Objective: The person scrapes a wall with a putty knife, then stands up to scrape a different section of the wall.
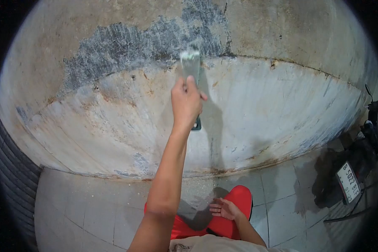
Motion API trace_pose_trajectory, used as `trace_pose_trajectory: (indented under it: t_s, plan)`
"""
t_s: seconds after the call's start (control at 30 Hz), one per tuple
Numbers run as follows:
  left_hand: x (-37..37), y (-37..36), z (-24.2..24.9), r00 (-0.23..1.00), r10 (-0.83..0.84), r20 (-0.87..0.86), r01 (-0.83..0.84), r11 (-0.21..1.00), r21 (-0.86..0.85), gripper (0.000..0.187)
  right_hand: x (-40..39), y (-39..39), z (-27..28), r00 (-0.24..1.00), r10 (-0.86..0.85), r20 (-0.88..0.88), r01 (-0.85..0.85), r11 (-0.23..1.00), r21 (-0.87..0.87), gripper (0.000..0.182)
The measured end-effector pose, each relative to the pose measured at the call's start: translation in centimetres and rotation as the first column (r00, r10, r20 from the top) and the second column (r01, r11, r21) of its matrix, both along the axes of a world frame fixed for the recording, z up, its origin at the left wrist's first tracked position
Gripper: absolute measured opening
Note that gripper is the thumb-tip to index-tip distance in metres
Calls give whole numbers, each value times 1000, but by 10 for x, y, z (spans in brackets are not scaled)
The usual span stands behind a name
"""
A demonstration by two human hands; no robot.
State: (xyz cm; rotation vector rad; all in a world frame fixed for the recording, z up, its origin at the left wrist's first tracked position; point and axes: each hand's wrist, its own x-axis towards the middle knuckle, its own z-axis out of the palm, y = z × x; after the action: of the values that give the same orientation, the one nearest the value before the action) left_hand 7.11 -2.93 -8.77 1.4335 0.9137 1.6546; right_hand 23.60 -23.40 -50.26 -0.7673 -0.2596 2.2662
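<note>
My left hand (186,103) is wrapped round the dark handle of a putty knife (190,67), one finger stretched along it. Its flat blade points up the wall (256,109), and whitish material coats the tip. The tip meets the wall at the lower edge of a dark grey, flaked patch (126,46), just above a rough horizontal seam. The handle's end, with a hole in it, sticks out below my palm. Near my red-trousered knee (240,197), my right hand (224,208) hangs with fingers loosely stretched and nothing in it.
Grey floor tiles (92,206) with small crumbs lie at the wall's foot. A motorbike's number plate (348,182) and dark parts stand at the right. Along the left edge runs a dark ribbed shutter (12,180).
</note>
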Motion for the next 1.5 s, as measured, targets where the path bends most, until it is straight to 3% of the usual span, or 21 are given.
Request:
trace_pose_trajectory:
  t_s: [0.13,0.27,0.37,0.43,0.47,0.63,0.77,0.9,0.97,1.07,1.23,1.33,1.4,1.5]
  plan:
    - [-6,0,-8,999,-42,28,44,997,-59,28,-1,7,4,1000,1,20,-1,1000,-14,52]
    - [4,11,24,997,-60,50,59,998,15,25,-2,8,0,999,31,26,-30,999,-40,56]
    - [-3,8,-4,995,-72,-62,71,997,-11,24,0,10,0,1000,15,22,-14,999,-46,60]
    - [-7,14,-40,987,38,-158,-32,999,38,24,-1,7,1,1000,4,18,-3,998,-66,60]
    - [-7,9,-31,982,29,-187,-33,999,-17,25,-1,7,2,999,22,28,-21,998,-54,61]
    - [1,9,11,961,78,-264,-64,996,62,30,-3,6,2,999,28,41,-27,999,-34,60]
    - [-11,4,-16,959,91,-268,-91,996,11,32,4,3,-2,1000,-2,25,3,1000,-13,61]
    - [2,16,5,954,95,-285,-92,995,24,32,-1,6,0,999,25,49,-24,999,-25,61]
    - [11,15,18,943,80,-323,-48,993,107,32,-4,6,-3,999,27,33,-26,999,-26,60]
    - [3,8,-1,936,83,-342,-87,996,4,32,1,9,-9,1000,14,22,-14,1000,-26,60]
    - [23,19,17,920,89,-381,-60,994,88,31,-2,13,-1,999,26,23,-25,999,-32,61]
    - [32,15,24,913,86,-398,-38,991,127,31,0,13,-1,999,38,23,-36,997,-67,51]
    - [30,12,16,911,86,-403,-40,992,123,30,2,11,-5,999,34,0,-34,999,-7,61]
    - [27,12,2,919,48,-392,-39,999,33,31,6,12,-7,1000,24,-15,-25,999,-29,63]
